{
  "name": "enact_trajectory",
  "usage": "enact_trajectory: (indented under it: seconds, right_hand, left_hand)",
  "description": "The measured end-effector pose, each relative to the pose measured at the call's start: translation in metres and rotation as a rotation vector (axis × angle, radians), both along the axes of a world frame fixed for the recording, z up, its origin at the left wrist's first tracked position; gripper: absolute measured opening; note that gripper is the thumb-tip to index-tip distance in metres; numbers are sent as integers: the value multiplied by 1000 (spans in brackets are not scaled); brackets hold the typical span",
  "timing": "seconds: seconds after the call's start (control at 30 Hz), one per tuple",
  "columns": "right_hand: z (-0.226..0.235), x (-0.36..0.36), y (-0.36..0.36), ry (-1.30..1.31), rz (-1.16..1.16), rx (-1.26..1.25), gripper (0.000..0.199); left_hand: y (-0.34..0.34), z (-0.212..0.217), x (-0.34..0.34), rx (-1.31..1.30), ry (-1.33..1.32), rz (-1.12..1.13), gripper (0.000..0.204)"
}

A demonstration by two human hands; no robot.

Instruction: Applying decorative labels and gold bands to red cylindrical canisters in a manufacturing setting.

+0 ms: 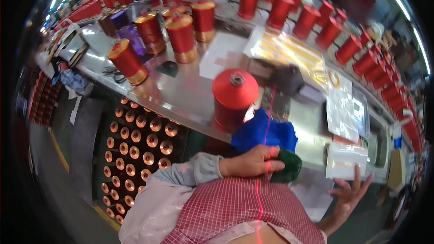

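Observation:
My left hand (253, 160) is closed on a dark green rounded object (287, 167), held close against my red checked apron. A crumpled blue cloth (264, 133) lies just above that hand at the metal table's near edge. Behind the cloth stands a big spool of red thread (234, 98). A thin red thread (270, 122) runs down from the table across the cloth and my hand. My right hand (348, 194) is off to the lower right, fingers spread, holding nothing, just below a clear plastic bag (343, 158).
Several red spools with gold ends (181, 36) stand on the shiny metal table (181, 95); a row of red spools (334, 31) lines its far edge. Clear bags and gold-printed sheets (289, 49) lie right. A rack of copper-coloured bobbin ends (135, 149) sits below left.

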State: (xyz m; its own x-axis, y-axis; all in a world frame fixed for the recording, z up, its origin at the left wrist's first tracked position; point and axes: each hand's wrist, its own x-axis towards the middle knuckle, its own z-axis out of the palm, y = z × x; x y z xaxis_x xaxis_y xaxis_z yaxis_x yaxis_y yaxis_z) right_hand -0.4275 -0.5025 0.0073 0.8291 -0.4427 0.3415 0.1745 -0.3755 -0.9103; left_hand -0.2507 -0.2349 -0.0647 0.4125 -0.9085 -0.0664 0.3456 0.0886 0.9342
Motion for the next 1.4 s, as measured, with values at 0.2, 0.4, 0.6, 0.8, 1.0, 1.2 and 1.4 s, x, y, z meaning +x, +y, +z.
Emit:
enact_trajectory:
  seconds: [0.2, 0.4, 0.6, 0.8, 1.0, 1.2, 1.4]
  right_hand:
    - [4, 92, 58, 71, 551, -368, 78]
    - [-18, 120, 75, -153, 580, -291, 42]
    - [19, 142, -7, -28, 39, -228, 32]
    - [-56, 282, -204, 339, -27, -1099, 55]
    - [-96, 351, -193, 890, -114, -1144, 52]
    - [-115, 328, -253, 761, -128, -1270, 45]
    - [-128, 341, -328, 771, -334, -1116, 29]
  left_hand:
    - [-7, 7, -1, -130, -564, 244, 11]
    - [-10, 19, 0, -170, -736, 359, 14]
    - [60, 38, 8, -70, -1050, 1050, 31]
    - [82, 48, 78, 86, -1202, 1280, 56]
    - [71, 43, 81, 305, -939, 1117, 63]
    - [77, 38, 76, 325, -837, 1123, 60]
    - [72, 38, 78, 324, -805, 1137, 66]
